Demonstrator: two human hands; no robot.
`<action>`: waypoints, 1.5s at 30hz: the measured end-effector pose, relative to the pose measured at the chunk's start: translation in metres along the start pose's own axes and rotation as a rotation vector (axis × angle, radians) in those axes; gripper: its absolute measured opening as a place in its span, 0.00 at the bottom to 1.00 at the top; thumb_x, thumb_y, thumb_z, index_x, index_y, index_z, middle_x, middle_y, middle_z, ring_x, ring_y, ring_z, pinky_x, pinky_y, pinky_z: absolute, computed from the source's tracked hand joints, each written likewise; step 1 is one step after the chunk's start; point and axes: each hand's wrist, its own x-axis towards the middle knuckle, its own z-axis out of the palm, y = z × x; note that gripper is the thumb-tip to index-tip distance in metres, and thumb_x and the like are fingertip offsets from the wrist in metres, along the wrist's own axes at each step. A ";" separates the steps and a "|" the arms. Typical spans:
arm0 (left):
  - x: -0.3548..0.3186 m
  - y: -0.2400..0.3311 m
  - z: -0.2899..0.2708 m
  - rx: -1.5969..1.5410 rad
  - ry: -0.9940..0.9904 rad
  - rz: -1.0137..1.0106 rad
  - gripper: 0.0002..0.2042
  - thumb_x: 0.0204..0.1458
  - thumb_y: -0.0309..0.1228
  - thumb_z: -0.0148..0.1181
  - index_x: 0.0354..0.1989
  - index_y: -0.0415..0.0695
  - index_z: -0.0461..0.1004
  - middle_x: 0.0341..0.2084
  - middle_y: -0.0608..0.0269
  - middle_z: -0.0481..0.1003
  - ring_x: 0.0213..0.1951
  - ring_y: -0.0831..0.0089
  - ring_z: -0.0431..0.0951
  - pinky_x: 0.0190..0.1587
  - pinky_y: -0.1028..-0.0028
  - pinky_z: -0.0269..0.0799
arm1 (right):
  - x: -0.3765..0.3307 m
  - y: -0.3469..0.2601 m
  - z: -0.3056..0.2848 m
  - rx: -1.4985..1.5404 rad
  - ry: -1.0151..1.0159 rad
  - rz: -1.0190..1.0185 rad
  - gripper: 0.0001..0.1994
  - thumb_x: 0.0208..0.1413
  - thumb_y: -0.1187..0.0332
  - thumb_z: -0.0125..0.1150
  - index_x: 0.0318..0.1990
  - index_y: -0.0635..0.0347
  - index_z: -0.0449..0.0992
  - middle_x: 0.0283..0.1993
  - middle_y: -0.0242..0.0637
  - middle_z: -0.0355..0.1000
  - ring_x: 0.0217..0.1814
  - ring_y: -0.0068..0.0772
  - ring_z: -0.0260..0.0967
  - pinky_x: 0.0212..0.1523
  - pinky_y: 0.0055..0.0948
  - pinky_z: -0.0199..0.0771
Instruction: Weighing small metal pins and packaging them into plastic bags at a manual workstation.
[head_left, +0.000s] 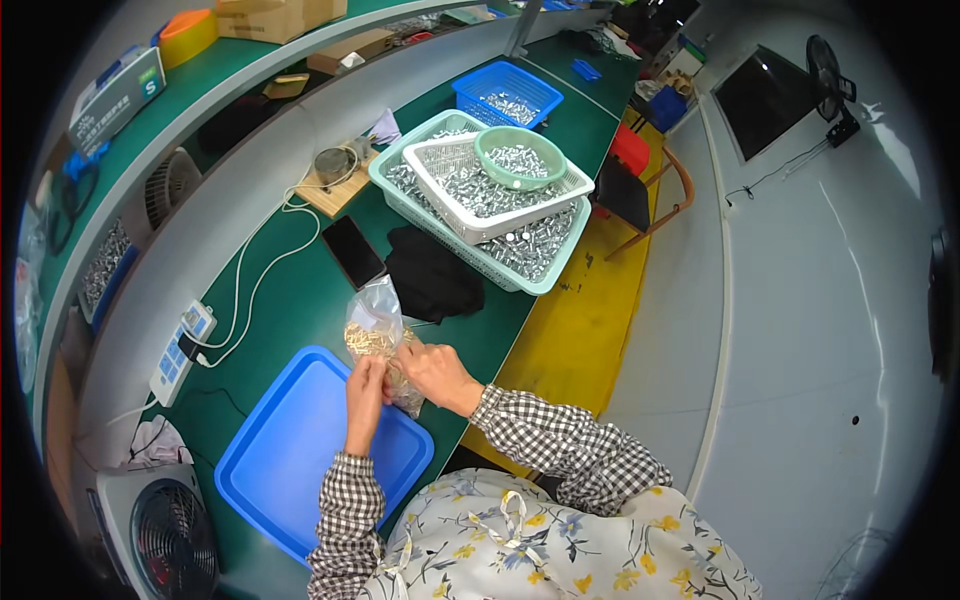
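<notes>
Clear plastic bag (378,335) of small brass-coloured parts sits at the centre of the view, held up just above the far corner of the blue tray (290,450), its crumpled neck pointing toward 12 o'clock. Left hand (365,385) pinches the bag's lower edge from 6 o'clock, grip clamped on the film; right hand (432,372) holds it from 4 o'clock, grip likewise closed on the bag. Tray lies flat on the green table (300,300), nothing visible in it. At 12 o'clock of the bag, a dark phone (352,251); at 1 o'clock, a black cloth (435,275); beyond that, a teal basket (545,270) with a white basket (470,225) nested inside, both loaded with small silvery parts, and a green bowl (520,158) on top. White power strip (182,350) at 9 o'clock, cables trailing. Risk, as judged: the film looks thin and slack, so a slipping pinch or a sudden tilt could send parts past the tray's corner onto the table or the yellow floor (560,350). The bag hangs right at the tray's edge, leaving little margin.
</notes>
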 end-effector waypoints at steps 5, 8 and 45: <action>-0.013 -0.009 -0.002 0.089 0.130 -0.210 0.23 0.55 0.47 0.47 0.14 0.42 0.65 0.07 0.67 0.61 0.09 0.79 0.62 0.11 0.79 0.56 | 0.014 0.003 -0.001 -0.060 -0.145 0.046 0.06 0.42 0.71 0.55 0.26 0.63 0.68 0.21 0.40 0.70 0.20 0.36 0.71 0.19 0.29 0.70; -0.015 -0.004 0.003 0.196 0.065 -0.324 0.25 0.54 0.51 0.48 0.14 0.42 0.66 0.06 0.68 0.59 0.06 0.78 0.58 0.08 0.78 0.53 | 0.014 0.008 0.005 -0.013 -0.174 -0.003 0.08 0.47 0.66 0.53 0.25 0.62 0.68 0.17 0.40 0.69 0.18 0.37 0.70 0.17 0.32 0.68; -0.047 0.008 0.044 -0.351 0.018 -0.195 0.08 0.55 0.32 0.48 0.35 0.40 0.70 0.15 0.71 0.64 0.15 0.85 0.63 0.14 0.85 0.55 | -0.039 -0.008 -0.058 -0.016 0.060 -0.029 0.11 0.45 0.67 0.62 0.33 0.61 0.69 0.30 0.40 0.69 0.25 0.41 0.68 0.25 0.34 0.67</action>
